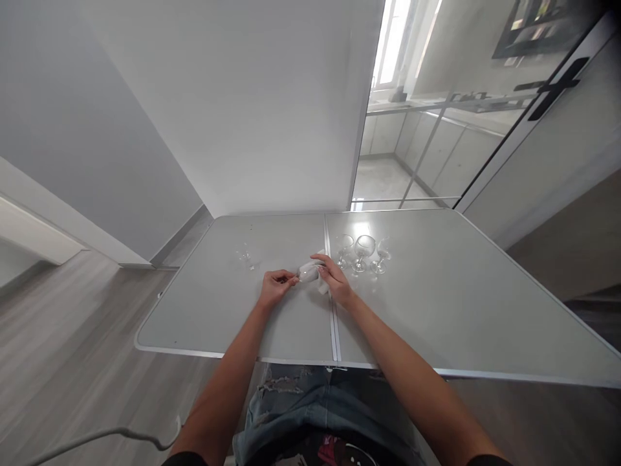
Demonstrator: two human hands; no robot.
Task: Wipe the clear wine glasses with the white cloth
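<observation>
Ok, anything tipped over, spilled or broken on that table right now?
Nothing stands out. Three glasses stand upright right of the table seam, one small glass upright on the left. The left hand and right hand hold a glass in a white cloth.

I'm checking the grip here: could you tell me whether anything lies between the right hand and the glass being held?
Yes: a white cloth is wrapped between the right hand and the glass. The left hand pinches the glass's end bare.

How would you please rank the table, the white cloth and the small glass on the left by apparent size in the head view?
1. Table, by far the largest.
2. White cloth, partly hidden in the right hand.
3. Small glass, smallest, though transparent and faint.
</observation>
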